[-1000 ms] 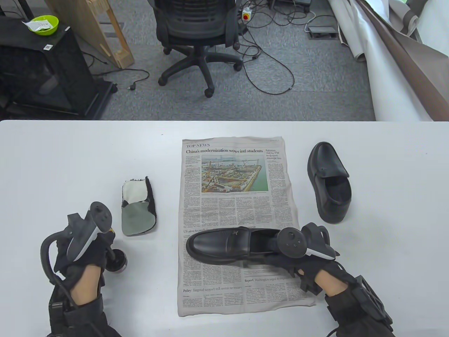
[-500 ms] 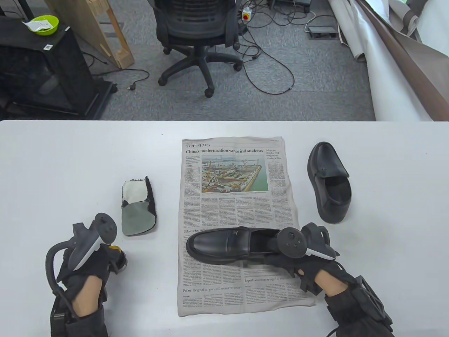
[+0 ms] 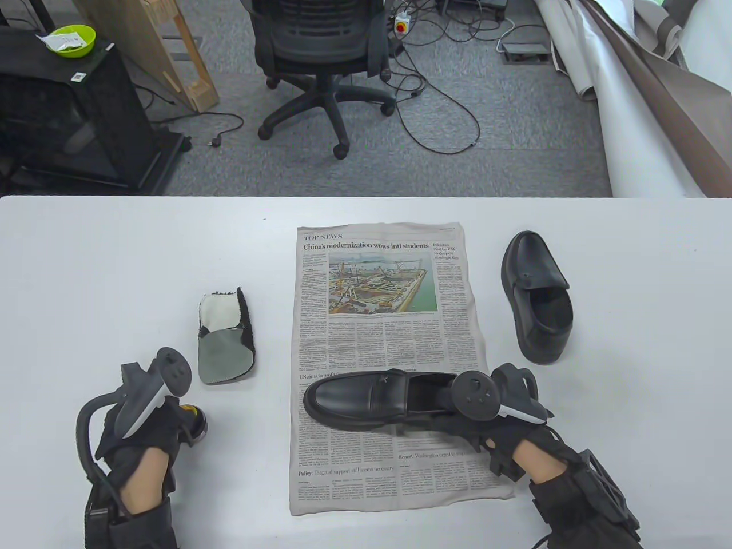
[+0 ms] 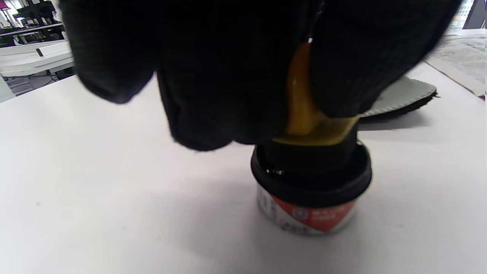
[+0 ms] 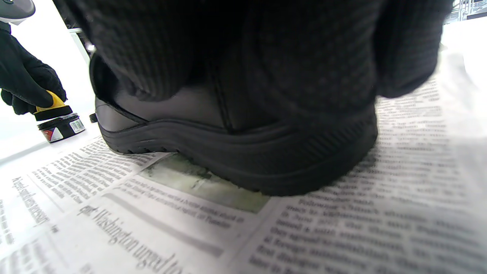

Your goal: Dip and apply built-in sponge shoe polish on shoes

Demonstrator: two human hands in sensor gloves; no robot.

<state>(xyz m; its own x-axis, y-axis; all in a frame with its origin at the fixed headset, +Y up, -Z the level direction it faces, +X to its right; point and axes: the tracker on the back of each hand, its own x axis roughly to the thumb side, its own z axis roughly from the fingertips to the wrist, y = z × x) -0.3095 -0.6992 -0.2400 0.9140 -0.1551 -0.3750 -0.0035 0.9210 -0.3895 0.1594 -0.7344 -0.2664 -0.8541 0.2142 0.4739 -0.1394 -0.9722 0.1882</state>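
Nearest the person, on the table's left, the left hand (image 3: pixel 150 426) pinches the yellow-handled sponge applicator (image 4: pixel 312 129), its black sponge seated down in the open polish tin (image 4: pixel 312 198). Right of it — across a strip of bare table (image 3: pixel 114 274) — the loafer (image 3: pixel 372 403) lies on the newspaper (image 3: pixel 389 320), long axis crosswise, toe toward the tin; the right hand (image 3: pixel 492 423) grips its heel. The sponge hand is nearer the toe, so the likely carry runs rightward. Farther back, a second shoe (image 3: pixel 537 297) waits off the paper.
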